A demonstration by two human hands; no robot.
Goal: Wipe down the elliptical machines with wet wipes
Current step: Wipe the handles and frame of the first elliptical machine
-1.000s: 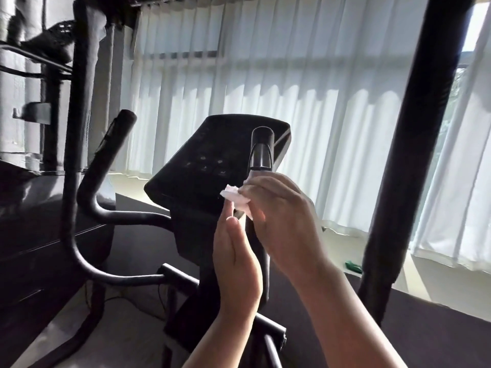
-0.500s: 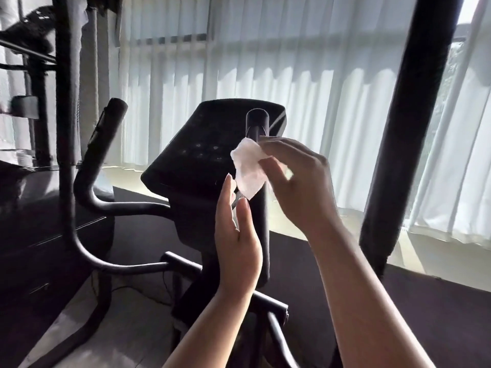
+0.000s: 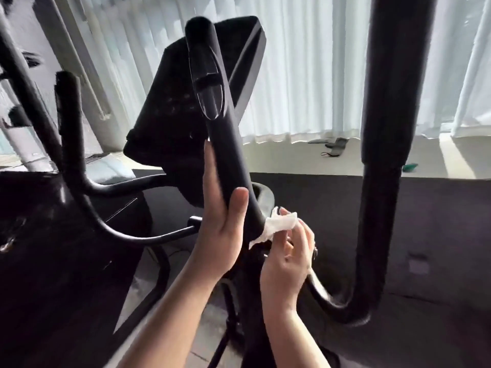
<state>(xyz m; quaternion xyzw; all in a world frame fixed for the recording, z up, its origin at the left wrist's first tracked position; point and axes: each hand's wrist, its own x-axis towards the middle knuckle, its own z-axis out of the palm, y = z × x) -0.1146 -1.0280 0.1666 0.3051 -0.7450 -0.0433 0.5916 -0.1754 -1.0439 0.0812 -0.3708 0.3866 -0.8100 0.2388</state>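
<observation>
1. Two hands are up at the inner handlebar (image 3: 225,144) of the elliptical. The left hand (image 3: 221,235) has its fingers straight up along the left side of the bar and its thumb laid on the front, so it's flat against the bar rather than wrapped round it.
2. The right hand (image 3: 288,258) is lower, fingers curled, pinching the white wet wipe (image 3: 279,225) and pressing it on the bar's lower bend, just right of the left thumb.
3. Count: one wipe, one console (image 3: 186,120) behind the bar, and two more black handlebars, one far left (image 3: 69,123) and a thick one on the right (image 3: 393,102).
4. Compared with half a second ago, the wipe has dropped from up near the bar's top to the bend, and the left hand now touches the bar instead of hovering in front of it.
</observation>
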